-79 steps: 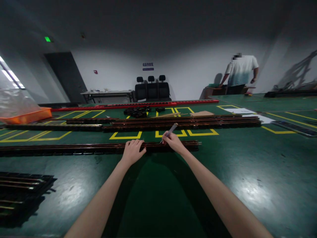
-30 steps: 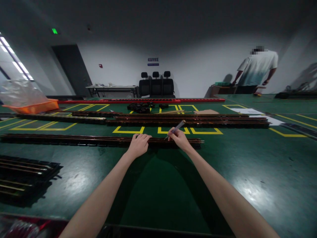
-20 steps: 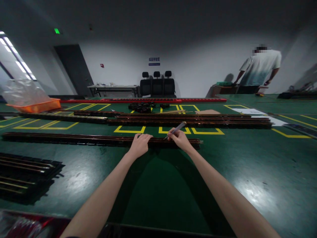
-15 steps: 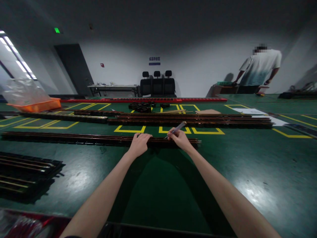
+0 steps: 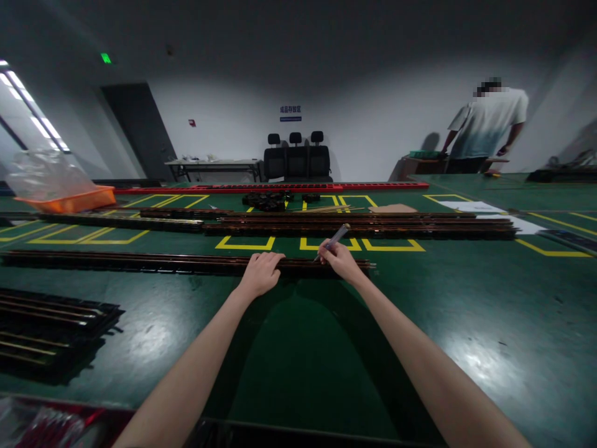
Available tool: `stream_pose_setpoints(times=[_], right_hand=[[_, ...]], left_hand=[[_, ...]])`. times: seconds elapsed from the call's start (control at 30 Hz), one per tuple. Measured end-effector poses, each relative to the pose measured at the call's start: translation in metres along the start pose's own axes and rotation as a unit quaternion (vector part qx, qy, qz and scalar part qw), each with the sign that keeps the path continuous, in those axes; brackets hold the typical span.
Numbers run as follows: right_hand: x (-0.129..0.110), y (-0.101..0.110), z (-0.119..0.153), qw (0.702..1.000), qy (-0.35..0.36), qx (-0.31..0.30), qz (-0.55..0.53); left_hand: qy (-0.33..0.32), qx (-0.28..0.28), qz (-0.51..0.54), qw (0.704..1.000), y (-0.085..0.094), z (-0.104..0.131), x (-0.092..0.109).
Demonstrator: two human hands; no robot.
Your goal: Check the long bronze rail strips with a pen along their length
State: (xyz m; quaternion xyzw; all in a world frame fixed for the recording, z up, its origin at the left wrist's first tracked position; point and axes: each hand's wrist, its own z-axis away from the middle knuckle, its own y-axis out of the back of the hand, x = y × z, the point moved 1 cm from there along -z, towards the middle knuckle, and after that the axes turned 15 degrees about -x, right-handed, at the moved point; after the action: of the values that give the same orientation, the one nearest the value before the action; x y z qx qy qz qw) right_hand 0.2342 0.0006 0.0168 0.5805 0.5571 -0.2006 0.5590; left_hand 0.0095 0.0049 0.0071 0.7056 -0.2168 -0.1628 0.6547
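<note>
A long dark rail with thin copper-coloured strips lies crosswise in front of me on the green table. My left hand is closed over the rail near its right part, fingers curled across the top and far side. In a pinch, my right hand holds a grey marker pen like a writing pen. Its thin tip points down and left to the rail's upper face; whether it touches I cannot make out. The rail's right end shows just beyond my right hand.
Behind lie more long rails, an orange basket with clear bags and a red rail. Short dark rails are stacked at left. White papers lie at right. A person stands at the far right.
The marker pen and my right hand have shifted very slightly to the right along the rail. My left hand stays on the rail. The view has tilted a little.
</note>
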Motion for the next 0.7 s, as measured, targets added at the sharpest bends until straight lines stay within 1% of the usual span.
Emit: stream_pose_setpoints(times=[0.2,0.47,0.7], right_hand=[[0.0018,0.0002,-0.0008,0.999,0.001,0.038,-0.004],[0.0013,-0.0010,-0.0003,0.998,-0.015,0.062,-0.027],[0.0033,0.0007,0.0014,0.998,-0.008,0.050,-0.049]], left_hand=[[-0.003,0.004,-0.018,1.000,0.0023,0.0012,0.0040],[-0.003,-0.003,-0.023,1.000,0.0017,0.0005,0.0035],[-0.005,0.016,-0.037,0.999,-0.0028,-0.0014,0.0021]])
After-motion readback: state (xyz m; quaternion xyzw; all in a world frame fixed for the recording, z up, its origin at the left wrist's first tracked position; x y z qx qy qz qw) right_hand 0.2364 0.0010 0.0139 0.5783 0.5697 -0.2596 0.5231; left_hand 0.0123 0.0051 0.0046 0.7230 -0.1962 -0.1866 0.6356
